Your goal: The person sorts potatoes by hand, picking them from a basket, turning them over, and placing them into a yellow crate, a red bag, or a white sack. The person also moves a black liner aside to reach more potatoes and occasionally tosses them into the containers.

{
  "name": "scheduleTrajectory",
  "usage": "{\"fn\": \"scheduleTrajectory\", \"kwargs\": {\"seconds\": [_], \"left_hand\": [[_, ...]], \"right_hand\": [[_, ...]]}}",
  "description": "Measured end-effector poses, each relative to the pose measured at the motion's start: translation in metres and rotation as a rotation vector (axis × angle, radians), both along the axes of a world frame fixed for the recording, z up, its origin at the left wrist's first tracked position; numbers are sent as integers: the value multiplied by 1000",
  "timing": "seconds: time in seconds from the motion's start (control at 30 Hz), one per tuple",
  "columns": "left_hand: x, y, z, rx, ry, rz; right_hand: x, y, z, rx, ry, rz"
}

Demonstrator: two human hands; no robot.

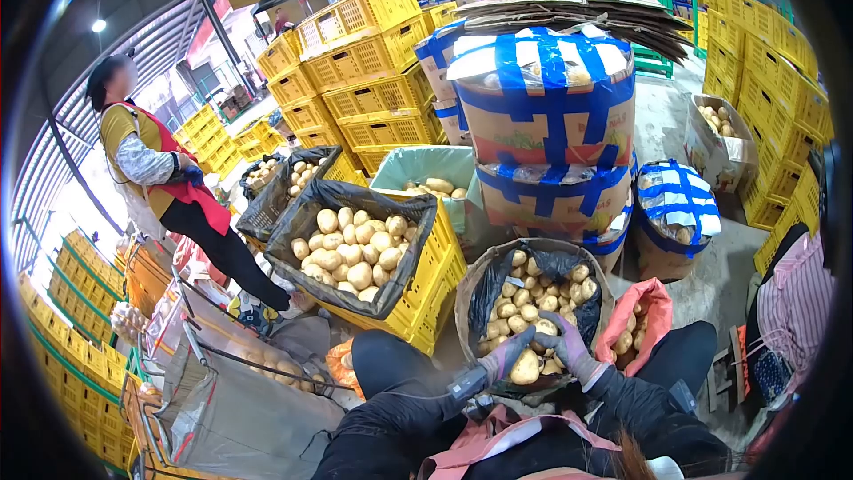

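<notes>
Both my hands wear grey-purple gloves and are low over a round cardboard box (464,307) lined with a black plastic bag (485,295). Many pale potatoes (530,289) fill it. My left hand (508,356) is closed, its fingers pressed together against potatoes at the near side; a large potato (525,367) sits beside it. My right hand (570,345) curls its fingers on a potato (546,327) close to my left fingertips. The gloves partly hide the contact. Touching the box's right side is a red sack (647,302) with potatoes inside.
At left, a yellow crate (426,289) holds potatoes in a black liner. Blue-taped boxes (551,120) stand stacked ahead, with another taped box (677,213) to their right. Yellow crates (369,62) rise behind. A person (155,151) in a red apron stands at left.
</notes>
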State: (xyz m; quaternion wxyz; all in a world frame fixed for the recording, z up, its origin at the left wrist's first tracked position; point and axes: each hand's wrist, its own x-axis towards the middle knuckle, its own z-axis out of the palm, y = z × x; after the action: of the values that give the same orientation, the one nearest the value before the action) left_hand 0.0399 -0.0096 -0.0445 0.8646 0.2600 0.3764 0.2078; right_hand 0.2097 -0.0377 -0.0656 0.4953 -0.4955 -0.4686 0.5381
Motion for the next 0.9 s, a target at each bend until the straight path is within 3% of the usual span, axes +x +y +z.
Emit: {"fn": "scheduleTrajectory", "kwargs": {"seconds": [0.23,0.53,0.9], "left_hand": [[-3,0,5,24,14,-57],[-3,8,-30,48,9,-52],[-4,3,-9,92,58,-78]], "right_hand": [[-1,-3,12,-22,23,2],[-1,-2,5,-35,-12,-11],[-1,-6,14,-22,-1,-4]]}}
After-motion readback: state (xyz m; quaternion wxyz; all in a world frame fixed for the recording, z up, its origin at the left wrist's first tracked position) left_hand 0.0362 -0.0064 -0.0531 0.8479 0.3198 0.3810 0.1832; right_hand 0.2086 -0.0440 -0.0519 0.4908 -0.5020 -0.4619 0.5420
